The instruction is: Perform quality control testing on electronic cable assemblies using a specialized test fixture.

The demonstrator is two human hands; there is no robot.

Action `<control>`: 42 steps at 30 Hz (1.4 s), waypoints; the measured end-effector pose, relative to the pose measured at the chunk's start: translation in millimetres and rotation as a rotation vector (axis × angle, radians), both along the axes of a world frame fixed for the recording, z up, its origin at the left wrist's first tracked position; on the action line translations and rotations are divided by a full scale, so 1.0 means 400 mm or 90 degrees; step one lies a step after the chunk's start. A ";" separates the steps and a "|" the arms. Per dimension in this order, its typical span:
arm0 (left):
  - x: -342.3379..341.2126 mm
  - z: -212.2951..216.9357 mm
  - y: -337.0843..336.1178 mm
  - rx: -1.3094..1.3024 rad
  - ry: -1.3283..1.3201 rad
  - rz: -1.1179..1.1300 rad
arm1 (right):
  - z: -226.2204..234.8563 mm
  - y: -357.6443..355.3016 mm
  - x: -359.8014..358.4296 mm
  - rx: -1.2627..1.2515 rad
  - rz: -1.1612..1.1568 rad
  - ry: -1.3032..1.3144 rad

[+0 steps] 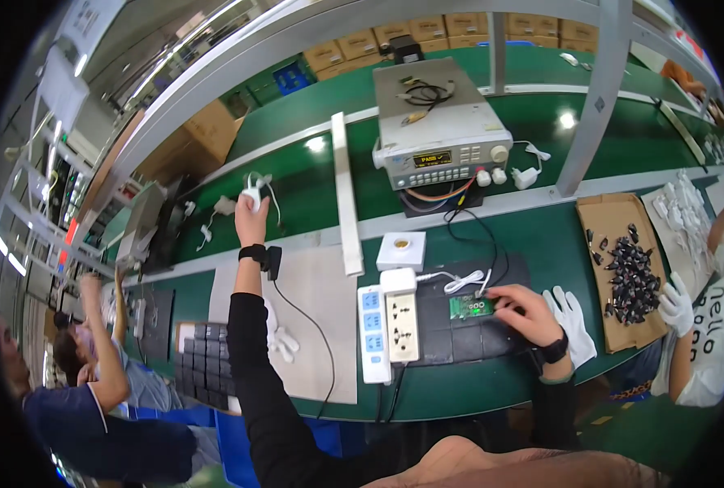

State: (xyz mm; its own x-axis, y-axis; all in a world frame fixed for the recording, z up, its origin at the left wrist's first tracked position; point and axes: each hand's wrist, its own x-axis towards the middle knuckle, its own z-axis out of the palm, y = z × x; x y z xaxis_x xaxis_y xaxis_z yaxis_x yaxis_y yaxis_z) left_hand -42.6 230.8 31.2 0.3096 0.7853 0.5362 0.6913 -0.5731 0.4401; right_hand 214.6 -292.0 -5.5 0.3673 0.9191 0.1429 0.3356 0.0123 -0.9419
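Currently, your left hand, upper left of centre, grasps a white corded adapter, while your right hand meets the green circuit board right of centre, its grip impossible to tell, and a snagged white cable could drag that board askew.

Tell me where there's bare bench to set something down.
The green bench is bare between the black mat, the cardboard tray and the white glove by the right hand. The beige sheet is bare between the black cable and the blue-socketed power strip. It's crowded around the circuit board.
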 end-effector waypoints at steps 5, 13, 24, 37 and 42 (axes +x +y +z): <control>0.018 0.219 -0.358 -0.206 -0.368 -0.394 | 0.098 -0.038 -0.068 0.069 -0.064 0.007; -0.069 0.275 -0.740 -0.289 -0.063 -0.745 | 0.202 0.078 -0.232 0.289 -0.408 -0.485; 0.001 -0.029 -0.671 -0.372 0.090 -0.766 | 0.040 -0.232 -0.136 -0.154 -0.151 -0.279; 0.054 -0.058 -0.707 -0.184 0.290 -0.813 | 0.098 -0.242 -0.090 -0.190 -0.063 -0.448; 0.050 -0.051 -0.710 -0.204 0.266 -0.805 | 0.087 -0.069 -0.049 -0.017 -0.113 -0.415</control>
